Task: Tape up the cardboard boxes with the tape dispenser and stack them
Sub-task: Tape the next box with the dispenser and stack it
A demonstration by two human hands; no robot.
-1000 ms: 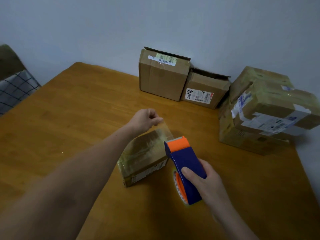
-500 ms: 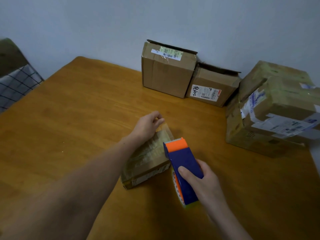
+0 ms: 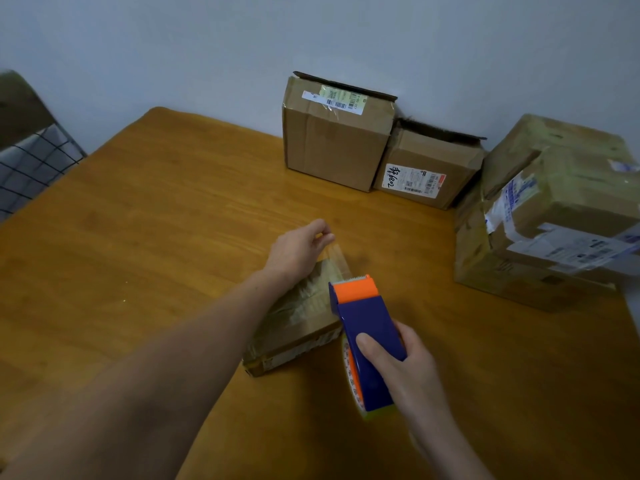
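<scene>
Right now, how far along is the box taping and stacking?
Done: the stacked boxes on the right look taped. In hand: the right hand grips the tape dispenser while the left hand pinches a clear tape strip above the small box, whose top is glossy with tape. Left: the tall box and the short box at the back show raised flaps, unstacked; the small box also needs stacking.

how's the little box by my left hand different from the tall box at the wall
The small box lies flat and low; the tall box stands upright against the wall. The small box is covered in glossy clear tape; the tall box is mostly bare cardboard, its top flap lifted. Both are brown cardboard with a printed label.
</scene>
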